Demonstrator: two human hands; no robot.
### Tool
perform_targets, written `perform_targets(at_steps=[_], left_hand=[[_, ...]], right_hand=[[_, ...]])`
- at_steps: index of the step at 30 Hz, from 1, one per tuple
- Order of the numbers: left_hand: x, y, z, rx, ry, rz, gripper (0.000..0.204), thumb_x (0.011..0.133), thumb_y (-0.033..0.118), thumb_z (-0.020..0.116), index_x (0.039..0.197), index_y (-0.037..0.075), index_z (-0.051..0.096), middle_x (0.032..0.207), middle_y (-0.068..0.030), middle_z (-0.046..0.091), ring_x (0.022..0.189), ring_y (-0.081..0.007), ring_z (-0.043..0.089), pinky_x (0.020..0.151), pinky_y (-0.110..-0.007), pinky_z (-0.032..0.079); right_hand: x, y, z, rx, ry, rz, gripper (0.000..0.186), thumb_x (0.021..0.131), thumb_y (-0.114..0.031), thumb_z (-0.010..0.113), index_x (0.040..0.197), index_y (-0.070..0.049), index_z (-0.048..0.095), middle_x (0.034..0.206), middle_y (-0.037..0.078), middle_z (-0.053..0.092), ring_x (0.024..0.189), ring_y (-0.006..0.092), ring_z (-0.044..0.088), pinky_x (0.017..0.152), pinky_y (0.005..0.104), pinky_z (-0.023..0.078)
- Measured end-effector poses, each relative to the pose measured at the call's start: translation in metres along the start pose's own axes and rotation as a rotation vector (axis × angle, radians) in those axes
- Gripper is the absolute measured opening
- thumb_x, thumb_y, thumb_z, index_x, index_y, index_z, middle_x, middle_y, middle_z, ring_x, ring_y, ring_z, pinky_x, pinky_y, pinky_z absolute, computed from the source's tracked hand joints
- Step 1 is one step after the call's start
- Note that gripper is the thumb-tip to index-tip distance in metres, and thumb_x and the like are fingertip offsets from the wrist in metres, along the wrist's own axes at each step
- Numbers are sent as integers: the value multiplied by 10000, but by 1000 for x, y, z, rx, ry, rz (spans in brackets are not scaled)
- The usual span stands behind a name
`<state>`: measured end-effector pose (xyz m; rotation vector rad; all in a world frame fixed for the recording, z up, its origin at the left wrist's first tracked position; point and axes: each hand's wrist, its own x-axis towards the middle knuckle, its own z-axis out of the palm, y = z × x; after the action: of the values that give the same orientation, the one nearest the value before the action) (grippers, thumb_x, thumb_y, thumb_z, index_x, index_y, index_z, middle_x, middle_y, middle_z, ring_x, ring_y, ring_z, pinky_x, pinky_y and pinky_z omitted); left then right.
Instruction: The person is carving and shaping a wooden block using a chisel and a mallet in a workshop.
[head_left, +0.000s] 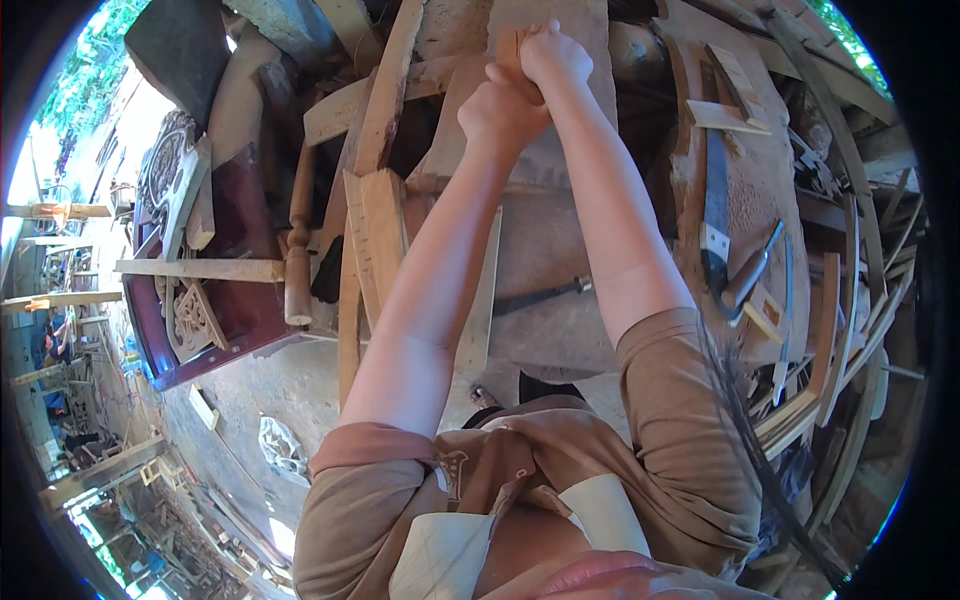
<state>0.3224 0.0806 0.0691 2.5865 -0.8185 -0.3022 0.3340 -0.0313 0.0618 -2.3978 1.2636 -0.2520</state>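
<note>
Left hand [502, 108] wrapped around near end of reddish-brown wooden block [514, 48]; right hand [556, 58] closed over its far right side. Fingers curled against block; fingertips hidden, pinch cannot be told. Block over broad pale-brown wooden board [540, 162], arms outstretched. Step in hand, seemingly: two-handed working of block against board. Next move likely calls for firm grip, even pressure.

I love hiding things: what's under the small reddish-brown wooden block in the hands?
A wide brown wooden board shows behind the block. The left hand and right hand cover some of the block; its underside is hidden.
</note>
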Motion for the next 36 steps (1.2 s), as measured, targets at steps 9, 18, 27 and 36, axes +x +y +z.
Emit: perform_targets(at_steps=[9,18,27,36], left_hand=[[-99,-33,-1,-20,-10,12,833,640,637,543,1061,-59,363,925,-220,611,902,-331,606,751,-389,474],[-63,-34,-5,7,-5,13,837,646,660,526,1042,-63,382,935,-229,607,909,-342,601,760,-401,470],[38,-20,-12,69,51,-2,853,660,669,510,1068,-67,374,930,-240,607,919,-350,595,763,-414,467],[27,-23,-11,51,57,3,836,660,669,509,1053,-58,379,930,-241,607,910,-347,599,762,-413,466]], right_hand=[[-101,9,7,-8,5,-19,367,918,-320,231,1119,-67,405,992,186,612,934,340,592,761,453,455],[-72,-5,10,32,32,-8,349,915,-320,268,1072,-70,453,997,171,615,940,323,594,765,441,458],[33,-32,22,65,35,-59,346,913,-320,285,1073,-70,463,1002,161,615,949,318,591,766,437,458],[19,-29,20,64,57,-54,331,904,-308,310,1080,-76,469,982,140,623,930,294,600,758,422,463]])
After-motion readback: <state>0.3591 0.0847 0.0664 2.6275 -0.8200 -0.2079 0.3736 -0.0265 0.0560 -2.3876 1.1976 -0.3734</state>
